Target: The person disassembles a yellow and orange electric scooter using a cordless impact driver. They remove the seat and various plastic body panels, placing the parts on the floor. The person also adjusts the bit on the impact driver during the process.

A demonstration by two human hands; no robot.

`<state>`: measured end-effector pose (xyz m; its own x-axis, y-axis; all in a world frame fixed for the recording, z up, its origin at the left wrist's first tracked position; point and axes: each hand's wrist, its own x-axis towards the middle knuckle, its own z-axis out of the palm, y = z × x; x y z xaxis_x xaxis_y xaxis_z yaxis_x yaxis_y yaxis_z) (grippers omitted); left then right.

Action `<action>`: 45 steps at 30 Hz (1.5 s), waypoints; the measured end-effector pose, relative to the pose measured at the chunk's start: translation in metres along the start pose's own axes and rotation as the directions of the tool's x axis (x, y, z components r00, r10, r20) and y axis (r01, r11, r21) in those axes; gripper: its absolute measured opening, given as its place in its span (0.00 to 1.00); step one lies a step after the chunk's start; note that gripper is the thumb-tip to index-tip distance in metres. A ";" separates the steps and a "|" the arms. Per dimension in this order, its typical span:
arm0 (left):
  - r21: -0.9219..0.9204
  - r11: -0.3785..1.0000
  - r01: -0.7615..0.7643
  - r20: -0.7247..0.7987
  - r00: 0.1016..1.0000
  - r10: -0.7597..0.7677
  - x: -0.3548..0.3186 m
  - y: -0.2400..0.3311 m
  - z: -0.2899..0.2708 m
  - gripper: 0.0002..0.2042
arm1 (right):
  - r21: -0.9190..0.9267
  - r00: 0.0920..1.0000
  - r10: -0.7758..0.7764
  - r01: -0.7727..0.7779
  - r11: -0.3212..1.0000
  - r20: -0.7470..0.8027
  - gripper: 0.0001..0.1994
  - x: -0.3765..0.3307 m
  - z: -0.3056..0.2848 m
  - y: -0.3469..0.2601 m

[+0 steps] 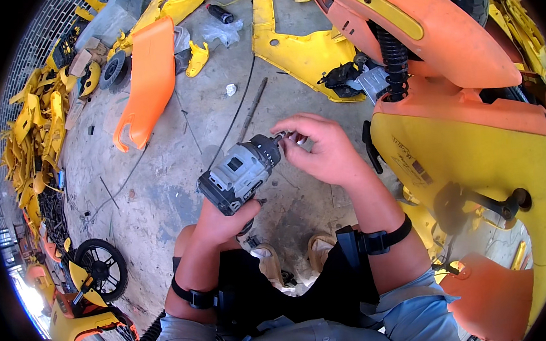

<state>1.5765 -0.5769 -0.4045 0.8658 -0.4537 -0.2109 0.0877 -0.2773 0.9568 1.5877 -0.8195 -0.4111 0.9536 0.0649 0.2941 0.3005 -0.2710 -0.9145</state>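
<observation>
Clearly, the left grip (226, 219) was wrapped around the handle of a gray power drill (238, 171), while the right grip (288, 138), ahead and to the right, pinched a small metal tip (278, 139) at the drill's front. Well beyond both, a clear plastic bag (224, 32) lay beside a dark bottle-shaped object (219, 13); the contents of either could not be told.
</observation>
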 end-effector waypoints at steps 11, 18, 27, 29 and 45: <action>-0.160 0.982 0.097 0.026 0.995 -0.094 0.001 0.006 0.002 0.21 | -0.125 0.996 -0.078 0.071 0.990 -0.050 0.13 0.001 0.001 0.004; -0.260 0.940 0.221 0.049 0.975 -0.216 -0.001 0.018 0.003 0.21 | -0.212 0.983 -0.157 0.133 0.968 -0.097 0.10 0.004 0.005 0.006; -0.360 0.916 0.176 0.059 0.984 -0.165 -0.013 0.019 -0.003 0.20 | 0.030 0.968 0.016 -0.009 0.999 -0.251 0.12 0.005 -0.018 0.023; -0.262 0.953 0.151 0.011 0.988 -0.153 -0.012 0.016 -0.005 0.20 | 0.133 0.990 0.056 -0.038 0.990 -0.129 0.14 0.004 -0.007 0.012; 0.516 0.794 -0.322 -0.030 0.919 0.392 0.010 0.008 -0.005 0.17 | 0.082 0.994 0.096 -0.100 0.992 0.050 0.12 0.002 -0.003 -0.002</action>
<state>1.5887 -0.5792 -0.3981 0.8454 -0.5003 0.1872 -0.4628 -0.5109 0.7244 1.5885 -0.8218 -0.4075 0.9779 0.0861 0.1905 0.2042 -0.1964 -0.9590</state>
